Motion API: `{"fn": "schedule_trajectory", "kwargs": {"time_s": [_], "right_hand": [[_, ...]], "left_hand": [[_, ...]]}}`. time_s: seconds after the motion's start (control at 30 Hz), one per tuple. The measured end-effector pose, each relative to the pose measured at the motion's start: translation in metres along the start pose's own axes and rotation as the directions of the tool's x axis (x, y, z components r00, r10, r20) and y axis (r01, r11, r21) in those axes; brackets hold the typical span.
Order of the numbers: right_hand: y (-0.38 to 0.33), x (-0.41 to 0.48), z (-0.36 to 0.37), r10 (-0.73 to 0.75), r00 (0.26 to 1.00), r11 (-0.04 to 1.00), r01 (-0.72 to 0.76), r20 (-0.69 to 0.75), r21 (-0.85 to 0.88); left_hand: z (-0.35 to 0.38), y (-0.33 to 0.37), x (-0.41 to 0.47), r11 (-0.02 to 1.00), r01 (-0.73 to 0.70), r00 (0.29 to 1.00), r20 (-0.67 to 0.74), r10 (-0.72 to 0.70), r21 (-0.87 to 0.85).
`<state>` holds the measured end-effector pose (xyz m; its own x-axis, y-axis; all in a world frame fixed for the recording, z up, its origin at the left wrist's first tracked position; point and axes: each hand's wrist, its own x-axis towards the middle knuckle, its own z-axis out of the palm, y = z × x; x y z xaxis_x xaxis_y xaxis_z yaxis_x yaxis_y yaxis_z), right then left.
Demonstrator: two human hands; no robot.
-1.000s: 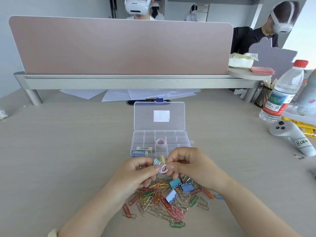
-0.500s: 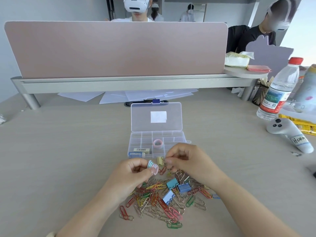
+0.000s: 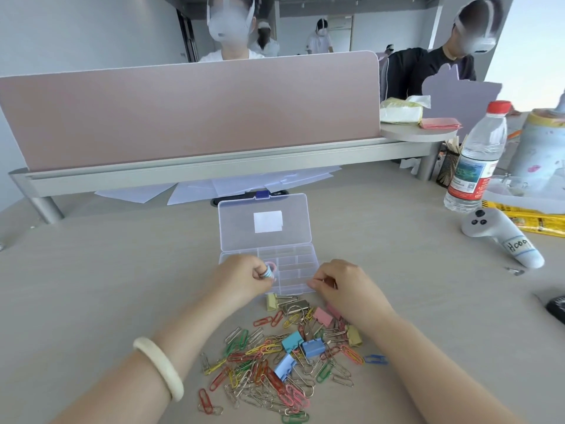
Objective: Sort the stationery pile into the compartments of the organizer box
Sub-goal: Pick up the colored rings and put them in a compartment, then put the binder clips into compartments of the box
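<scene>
The left-side compartments of the organizer box (image 3: 301, 264) are covered by the left hand (image 3: 244, 278). The stacked rings (image 3: 269, 270) gripped there are partly hidden by its fingers. What, if anything, is held under the right hand (image 3: 345, 286) cannot be told. Well right of it, a dark object (image 3: 557, 307) is cut off.

So the hands have split up: the left hand (image 3: 244, 278) carried its little stack of pastel tape rings (image 3: 269, 272) off the heap of coloured paperclips and binder clips (image 3: 312, 347) and up over the left side of the clear plastic organizer box (image 3: 298, 261). The right hand (image 3: 342, 286) slid to the box's front right corner.
</scene>
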<state>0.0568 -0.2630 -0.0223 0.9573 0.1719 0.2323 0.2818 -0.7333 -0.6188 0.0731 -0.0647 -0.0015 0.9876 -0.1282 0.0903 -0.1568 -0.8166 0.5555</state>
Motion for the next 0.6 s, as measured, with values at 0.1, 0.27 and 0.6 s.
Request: {"fn": "schedule_trajectory", "kwargs": {"time_s": [0.1,0.27,0.6], "right_hand": [[-0.002,0.0,-0.001,-0.018,1.0,1.0,0.018,0.005,-0.024],[-0.003,0.0,-0.002,-0.015,1.0,1.0,0.016,0.022,-0.022],[-0.003,-0.001,-0.005,-0.009,0.999,1.0,0.009,0.037,0.007]], "left_hand": [[-0.005,0.004,0.007,0.993,0.024,0.994,0.101,-0.035,0.114],[-0.015,0.009,0.009,0.983,-0.014,0.962,0.27,-0.037,0.186],[-0.023,0.004,-0.01,0.967,-0.088,0.99,0.128,0.059,0.239]]}}
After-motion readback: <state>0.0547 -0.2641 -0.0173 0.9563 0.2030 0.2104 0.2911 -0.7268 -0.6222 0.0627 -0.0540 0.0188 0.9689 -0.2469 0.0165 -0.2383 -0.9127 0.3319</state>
